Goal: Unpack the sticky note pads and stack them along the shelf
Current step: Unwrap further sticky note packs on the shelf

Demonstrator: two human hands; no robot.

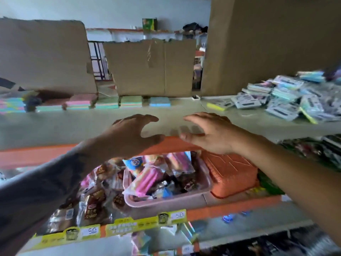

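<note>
Hands, left (129, 134) and right (208, 133), are held spread and empty above the shelf (73, 124), seemingly between pads.

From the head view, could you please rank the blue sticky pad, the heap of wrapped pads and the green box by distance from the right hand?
1. Blue sticky pad, just behind the right hand.
2. Heap of wrapped pads, far right.
3. Green box, far back.

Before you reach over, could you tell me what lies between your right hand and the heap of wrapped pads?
Only bare shelf top between the right hand and the heap of wrapped pads, in the head view.
</note>
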